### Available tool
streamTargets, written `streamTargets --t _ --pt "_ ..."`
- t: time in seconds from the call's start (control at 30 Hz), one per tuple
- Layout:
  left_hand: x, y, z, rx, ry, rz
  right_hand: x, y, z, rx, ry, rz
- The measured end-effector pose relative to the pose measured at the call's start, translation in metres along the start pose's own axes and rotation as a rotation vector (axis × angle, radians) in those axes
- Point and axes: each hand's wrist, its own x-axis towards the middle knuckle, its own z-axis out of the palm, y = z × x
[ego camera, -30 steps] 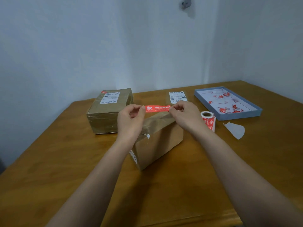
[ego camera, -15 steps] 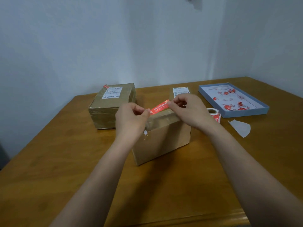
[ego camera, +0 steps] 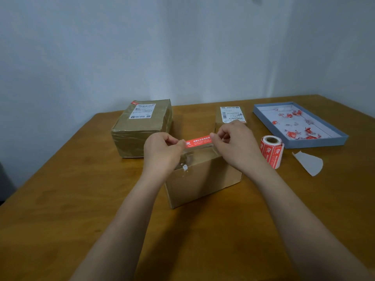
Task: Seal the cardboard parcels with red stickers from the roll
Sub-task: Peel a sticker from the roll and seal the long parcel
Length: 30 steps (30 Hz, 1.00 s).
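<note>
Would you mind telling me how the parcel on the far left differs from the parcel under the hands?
The far-left parcel is wrapped all over in glossy brown tape; the near parcel shows bare cardboard sides. The far-left parcel lies flat, white label up; the near one shows no such label. A red sticker already sits at the far-left parcel's corner, while the near one's red sticker is held above it. Both are brown boxes on the wooden table.

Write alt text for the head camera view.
Two bare hands, left hand and right hand, pinch the ends of a red rectangular sticker above a brown cardboard parcel on a wooden table. A roll of red stickers stands right of it.
</note>
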Motion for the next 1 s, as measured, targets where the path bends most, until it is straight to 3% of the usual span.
streamTargets --t 0.23,0.7,1.0 --pt "0.001 0.000 -0.001 0.035 -0.042 -0.021 -0.007 0.004 0.006 -0.122 0.060 -0.127" --pt "-0.001 -0.006 0.007 0.268 0.016 0.074 -0.005 0.007 0.012 -0.015 0.092 -0.069" --pt "-0.001 -0.006 0.009 0.283 0.018 0.080 -0.007 0.007 0.014 -0.013 0.106 -0.056"
